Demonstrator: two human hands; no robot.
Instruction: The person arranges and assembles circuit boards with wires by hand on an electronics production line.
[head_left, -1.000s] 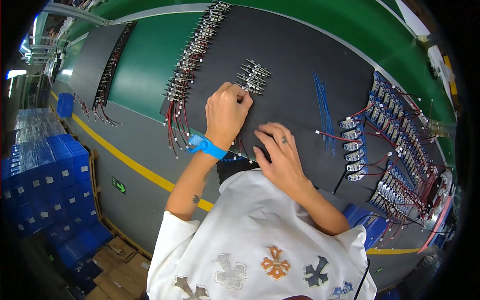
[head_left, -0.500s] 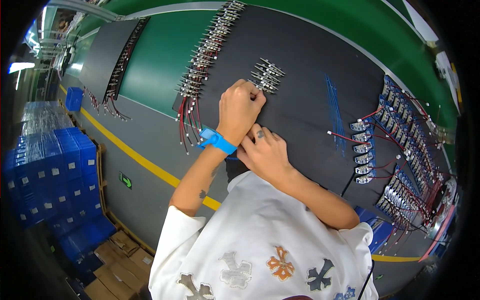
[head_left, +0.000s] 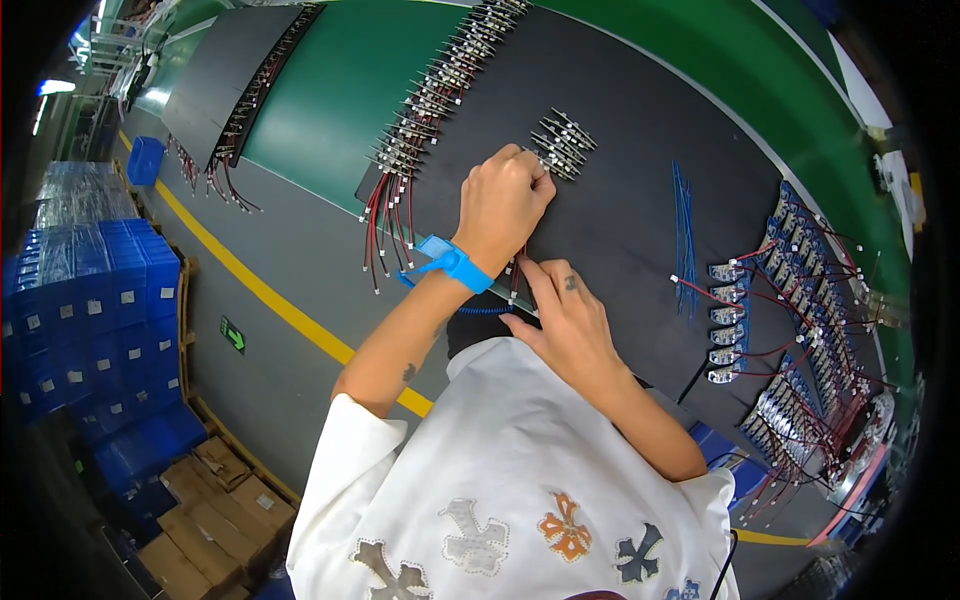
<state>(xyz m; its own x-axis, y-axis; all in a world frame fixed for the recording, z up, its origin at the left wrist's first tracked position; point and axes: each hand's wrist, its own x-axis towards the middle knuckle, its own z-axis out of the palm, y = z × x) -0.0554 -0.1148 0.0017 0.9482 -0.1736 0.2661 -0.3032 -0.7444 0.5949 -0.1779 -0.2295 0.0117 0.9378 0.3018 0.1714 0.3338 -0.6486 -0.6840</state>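
My left hand, with a blue wrist strap, is closed just below a small stack of narrow circuit boards on the black mat. What its fingers grip is hidden. Red and black wires with white plugs hang out from beneath that hand, down to the mat's near edge. My right hand is beside these wires, thumb and forefinger apart, and nothing shows in it. A long row of similar boards lies to the left, its red and black leads trailing over the edge.
Thin blue wires lie right of centre. Farther right are blue-and-white boards and dense rows of wired boards. Left of the table, stacked blue crates and cardboard boxes stand beyond a yellow floor line.
My right hand has drawn away from my left, its thumb and forefinger spreading. Wires under my left hand now show. The whole view has shifted slightly.
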